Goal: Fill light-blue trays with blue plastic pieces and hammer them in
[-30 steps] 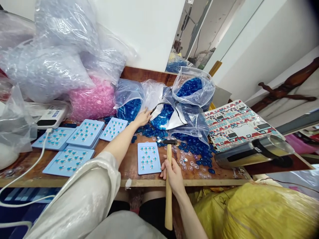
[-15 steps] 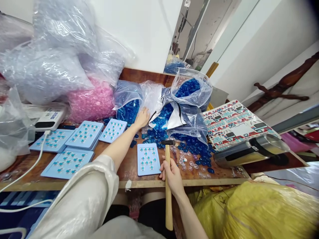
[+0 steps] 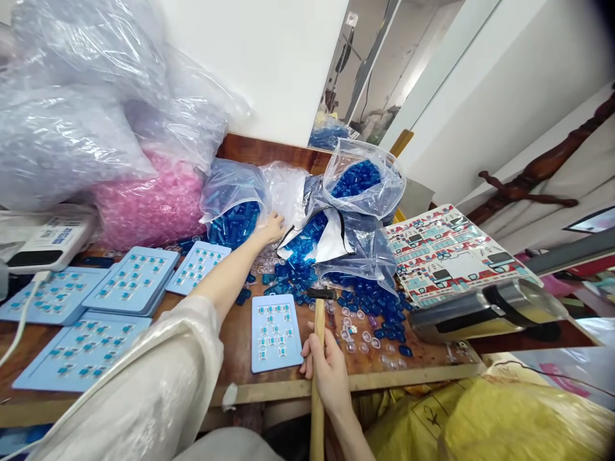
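My right hand [image 3: 327, 368] is closed round the wooden handle of a hammer [image 3: 318, 397], its dark head resting near the loose blue pieces. Beside that hand lies a light-blue board [image 3: 275, 333] with several small teal-and-white parts set in it; the fingertips are close to its right edge. My left hand [image 3: 271, 229] is stretched forward at a clear plastic bag [image 3: 284, 186], above loose clear pieces [image 3: 269, 257]. Its fingers look curled, with the tips hidden, so what they grip cannot be made out. Next to it are a bag of blue pieces [image 3: 235, 221] and a white-and-black pouch [image 3: 331, 240].
Several more light-blue boards [image 3: 132, 278] lie on the left, beside a white device [image 3: 52, 240] with a cable. Behind them sits a bag of pink pieces [image 3: 154, 205]. A steel flask [image 3: 485, 314] and a printed sheet [image 3: 451, 253] are at right, above a yellow sack [image 3: 528, 416].
The view has shifted, so the boards sit lower and further left. My left hand stays by the clear bag, its fingers more curled now. My right hand keeps hold of the hammer.
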Tool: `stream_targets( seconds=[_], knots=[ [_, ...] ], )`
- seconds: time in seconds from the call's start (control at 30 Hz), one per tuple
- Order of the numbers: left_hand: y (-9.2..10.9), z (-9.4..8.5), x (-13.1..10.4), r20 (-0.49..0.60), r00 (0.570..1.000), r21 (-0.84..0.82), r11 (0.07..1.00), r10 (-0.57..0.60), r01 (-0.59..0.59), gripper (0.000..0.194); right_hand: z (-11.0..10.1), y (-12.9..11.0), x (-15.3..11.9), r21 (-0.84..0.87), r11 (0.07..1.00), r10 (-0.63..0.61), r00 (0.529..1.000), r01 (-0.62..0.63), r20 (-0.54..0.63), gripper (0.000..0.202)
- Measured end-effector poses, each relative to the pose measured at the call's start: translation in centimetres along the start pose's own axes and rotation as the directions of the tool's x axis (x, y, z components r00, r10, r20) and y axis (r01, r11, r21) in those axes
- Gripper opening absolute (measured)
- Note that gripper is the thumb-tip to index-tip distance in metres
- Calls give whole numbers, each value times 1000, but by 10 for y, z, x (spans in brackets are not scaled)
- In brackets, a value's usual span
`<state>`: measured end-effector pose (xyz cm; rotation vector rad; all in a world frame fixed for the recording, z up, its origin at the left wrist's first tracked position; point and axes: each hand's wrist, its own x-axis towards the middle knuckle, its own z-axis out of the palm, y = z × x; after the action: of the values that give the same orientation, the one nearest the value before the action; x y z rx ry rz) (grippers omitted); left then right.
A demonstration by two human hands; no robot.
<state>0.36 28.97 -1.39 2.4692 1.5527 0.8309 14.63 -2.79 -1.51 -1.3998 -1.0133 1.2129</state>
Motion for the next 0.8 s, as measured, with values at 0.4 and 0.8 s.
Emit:
stream_targets(
  seconds=[0.4,0.8],
  knots=[
    [24,-38,-107,-49,996,123,990,78,-71,30,2,-4,-1,-26,997,-68,998,68,5,40],
    [21,-81,-140,126,983,184,971,134,-156,28,2,-2,2,-43,994,-103,995,103,6,41]
  ],
)
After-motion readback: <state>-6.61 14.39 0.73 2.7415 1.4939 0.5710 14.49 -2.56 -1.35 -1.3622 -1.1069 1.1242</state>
